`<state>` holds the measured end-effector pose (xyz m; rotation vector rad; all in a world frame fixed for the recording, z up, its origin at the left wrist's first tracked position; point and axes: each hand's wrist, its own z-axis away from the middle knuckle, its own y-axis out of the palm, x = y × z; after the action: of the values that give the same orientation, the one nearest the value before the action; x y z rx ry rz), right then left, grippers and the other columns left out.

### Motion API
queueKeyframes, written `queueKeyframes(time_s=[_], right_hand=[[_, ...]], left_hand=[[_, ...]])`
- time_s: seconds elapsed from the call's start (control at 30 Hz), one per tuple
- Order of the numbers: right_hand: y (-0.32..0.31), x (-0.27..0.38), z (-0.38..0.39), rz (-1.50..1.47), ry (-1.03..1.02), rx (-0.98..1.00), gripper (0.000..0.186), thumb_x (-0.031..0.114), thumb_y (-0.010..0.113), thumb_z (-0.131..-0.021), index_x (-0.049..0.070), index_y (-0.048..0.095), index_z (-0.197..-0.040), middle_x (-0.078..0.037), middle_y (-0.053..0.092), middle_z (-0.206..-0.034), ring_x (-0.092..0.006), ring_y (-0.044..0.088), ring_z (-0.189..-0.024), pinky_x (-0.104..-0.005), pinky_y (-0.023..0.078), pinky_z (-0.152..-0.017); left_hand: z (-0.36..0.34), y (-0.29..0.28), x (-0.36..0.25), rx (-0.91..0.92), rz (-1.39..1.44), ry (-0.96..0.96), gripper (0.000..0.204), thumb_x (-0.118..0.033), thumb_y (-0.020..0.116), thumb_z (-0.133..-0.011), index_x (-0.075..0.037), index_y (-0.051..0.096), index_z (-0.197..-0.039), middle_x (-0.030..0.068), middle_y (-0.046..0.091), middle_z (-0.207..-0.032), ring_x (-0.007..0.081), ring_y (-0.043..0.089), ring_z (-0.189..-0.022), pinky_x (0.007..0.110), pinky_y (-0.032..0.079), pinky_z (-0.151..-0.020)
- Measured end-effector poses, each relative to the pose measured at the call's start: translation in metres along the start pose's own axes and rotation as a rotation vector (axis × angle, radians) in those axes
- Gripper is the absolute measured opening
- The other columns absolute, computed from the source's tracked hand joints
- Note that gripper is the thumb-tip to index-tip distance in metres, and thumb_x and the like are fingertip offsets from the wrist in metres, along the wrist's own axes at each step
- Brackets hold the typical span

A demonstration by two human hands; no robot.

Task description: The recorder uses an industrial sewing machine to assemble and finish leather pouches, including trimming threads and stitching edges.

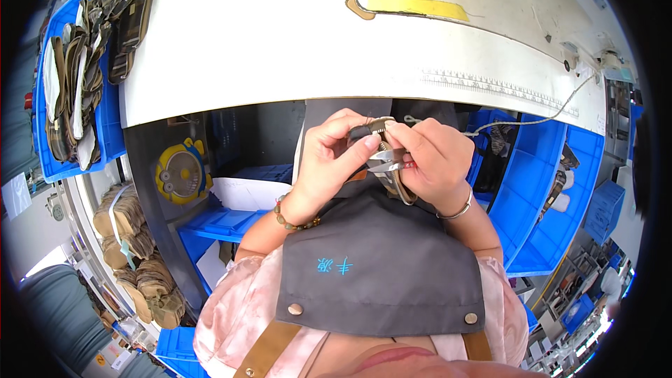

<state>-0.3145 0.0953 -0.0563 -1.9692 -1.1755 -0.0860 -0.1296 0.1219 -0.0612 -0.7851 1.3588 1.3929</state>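
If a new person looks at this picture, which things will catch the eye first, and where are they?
At the centre, the left hand pinches a small dark strap piece while the right hand holds small metal snips against it, above a grey apron. Behind them spreads a white sewing table. At the upper left, a blue bin holds stacked camouflage pieces, and a yellow fan sits under the table.

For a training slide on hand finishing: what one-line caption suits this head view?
Left hand pinches a small zipped piece while the right hand works metal thread snips at it, below a white sewing table.
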Motion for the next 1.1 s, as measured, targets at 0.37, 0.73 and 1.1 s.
queueKeyframes(time_s=[0.37, 0.73, 1.1], right_hand=[[-0.008, -0.012, 0.0, 0.018, -0.168, 0.084, 0.038, 0.018, 0.072, -0.066, 0.005, 0.07, -0.102, 0.0, 0.049, -0.067, -0.0122, 0.051, -0.052, -0.0266, 0.039, -0.044], [-0.005, -0.013, 0.009, -0.012, -0.27, 0.075, 0.029, 0.018, 0.068, -0.075, 0.001, 0.07, -0.099, -0.001, 0.053, -0.07, -0.011, 0.049, -0.052, -0.025, 0.036, -0.043], [0.001, -0.004, 0.008, -0.111, 0.039, 0.015, 0.031, 0.009, 0.074, -0.075, 0.005, 0.069, -0.106, -0.002, 0.058, -0.074, -0.0168, 0.051, -0.053, -0.0269, 0.041, -0.045]], left_hand=[[-0.004, -0.002, -0.001, -0.049, -0.375, 0.116, 0.015, 0.001, 0.075, -0.079, -0.002, 0.075, -0.093, 0.0021, 0.063, -0.084, 0.0059, 0.057, -0.071, 0.021, 0.045, -0.059], [-0.003, 0.012, 0.001, -0.163, -0.691, 0.286, 0.017, 0.002, 0.073, -0.074, -0.003, 0.073, -0.09, 0.0038, 0.062, -0.082, 0.0096, 0.06, -0.059, 0.023, 0.047, -0.052], [-0.004, -0.002, 0.014, -0.13, -0.587, 0.284, 0.014, 0.001, 0.07, -0.084, -0.001, 0.072, -0.097, 0.0067, 0.064, -0.086, 0.0125, 0.061, -0.065, 0.025, 0.048, -0.057]])
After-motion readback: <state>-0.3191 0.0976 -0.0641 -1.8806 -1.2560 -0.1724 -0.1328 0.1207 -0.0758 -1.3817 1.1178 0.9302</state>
